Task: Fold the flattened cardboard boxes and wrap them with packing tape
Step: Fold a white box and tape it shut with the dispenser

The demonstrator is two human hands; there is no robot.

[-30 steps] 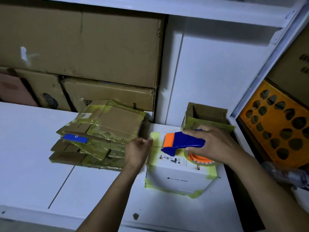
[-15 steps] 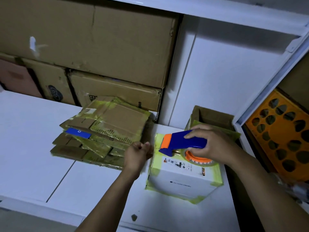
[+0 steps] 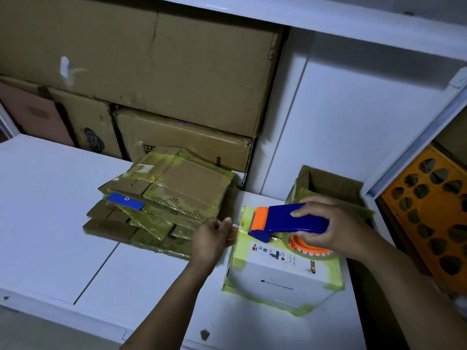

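Left hand: your left hand (image 3: 213,237) has its fingers pinched together on the free end of clear tape (image 3: 237,227), just off the white box's left edge.
Right hand: your right hand (image 3: 333,229) is clamped around the handle of the blue and orange tape dispenser (image 3: 285,221), which rests on top of the white box (image 3: 280,279).
Box in hand: it sits near the counter's right edge, folded up, with yellowish tape already along its edges and corners.
Done so far: judging by that tape, this box is partly wrapped; another strip is being drawn out and is not yet laid down or cut.
Left to do: a pile of flattened boxes (image 3: 164,205) lies in the middle of the counter (image 3: 50,218), toward its back edge, and looks unfolded, though it carries tape.
Open box: a brown one (image 3: 331,184) stands at the back right corner, top flaps up.
Room: dim storage nook; large cartons (image 3: 141,66) are stacked behind the counter under a white shelf, and an orange perforated crate (image 3: 429,210) sits off the right edge.
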